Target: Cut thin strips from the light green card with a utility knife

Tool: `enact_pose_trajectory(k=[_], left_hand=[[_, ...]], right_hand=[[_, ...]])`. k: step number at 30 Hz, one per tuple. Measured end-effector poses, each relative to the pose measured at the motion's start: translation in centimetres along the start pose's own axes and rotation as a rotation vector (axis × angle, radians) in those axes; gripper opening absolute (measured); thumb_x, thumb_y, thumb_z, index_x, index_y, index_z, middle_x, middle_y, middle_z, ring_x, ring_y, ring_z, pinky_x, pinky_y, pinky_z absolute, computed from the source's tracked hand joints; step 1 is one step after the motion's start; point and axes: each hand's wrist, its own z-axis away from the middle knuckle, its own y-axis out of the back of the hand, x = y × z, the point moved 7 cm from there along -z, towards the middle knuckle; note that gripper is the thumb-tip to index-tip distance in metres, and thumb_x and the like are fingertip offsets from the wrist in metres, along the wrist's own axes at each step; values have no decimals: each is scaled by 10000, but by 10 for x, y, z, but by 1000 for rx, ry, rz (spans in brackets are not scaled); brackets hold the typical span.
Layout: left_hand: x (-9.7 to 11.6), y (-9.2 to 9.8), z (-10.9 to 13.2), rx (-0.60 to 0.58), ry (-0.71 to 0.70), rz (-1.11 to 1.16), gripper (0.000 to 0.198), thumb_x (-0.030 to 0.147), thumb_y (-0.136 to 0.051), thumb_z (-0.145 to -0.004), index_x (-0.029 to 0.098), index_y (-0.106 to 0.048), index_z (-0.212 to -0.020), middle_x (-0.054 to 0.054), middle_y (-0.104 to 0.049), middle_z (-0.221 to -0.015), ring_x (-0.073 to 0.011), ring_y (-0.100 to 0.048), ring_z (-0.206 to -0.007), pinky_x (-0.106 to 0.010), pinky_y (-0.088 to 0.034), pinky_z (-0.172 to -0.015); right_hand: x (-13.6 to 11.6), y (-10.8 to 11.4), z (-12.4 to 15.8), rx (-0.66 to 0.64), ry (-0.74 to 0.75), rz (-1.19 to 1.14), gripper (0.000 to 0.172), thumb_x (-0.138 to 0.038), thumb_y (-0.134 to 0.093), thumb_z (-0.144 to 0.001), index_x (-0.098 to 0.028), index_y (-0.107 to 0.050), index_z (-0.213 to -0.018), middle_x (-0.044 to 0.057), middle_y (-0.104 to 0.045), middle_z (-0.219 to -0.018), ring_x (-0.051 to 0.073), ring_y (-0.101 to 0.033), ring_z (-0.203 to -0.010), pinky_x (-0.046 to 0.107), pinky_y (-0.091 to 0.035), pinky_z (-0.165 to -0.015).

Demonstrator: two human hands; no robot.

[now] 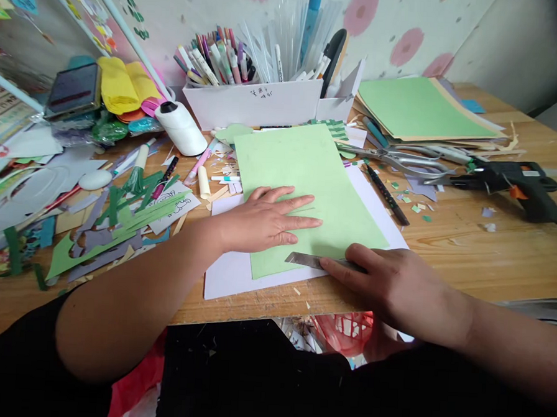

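Observation:
A light green sheet of paper (308,173) lies on a white sheet (228,274) near the front edge of the wooden table (482,250). My left hand (263,220) lies flat on the green sheet with fingers stretched out, holding it down. My right hand (396,286) is closed on a metal blade-like tool (304,259), with the forefinger along it. The tool's tip rests at the green sheet's lower edge. A thin cut line shows in the paper just beyond my left fingers.
A white box (260,102) full of pens and glue sticks stands at the back. A stack of coloured card (419,110), scissors (397,160), a black pen (386,195) and a glue gun (517,184) lie to the right. Paper scraps (119,219) and a thread spool (182,127) are on the left.

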Motion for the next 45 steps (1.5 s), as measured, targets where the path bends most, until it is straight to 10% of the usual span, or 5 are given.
enact_pose_trajectory(k=[45], left_hand=[[5, -3, -5, 18, 47, -55, 475, 458, -372, -1004, 493, -273, -1467, 58, -89, -1628, -349, -81, -1465, -552, -147, -1091]], right_hand=[[-10, 1, -8, 34, -5, -19, 390, -160, -443, -887, -165, -518, -1270, 29, -541, -852, 152, -508, -565, 298, -304, -495]])
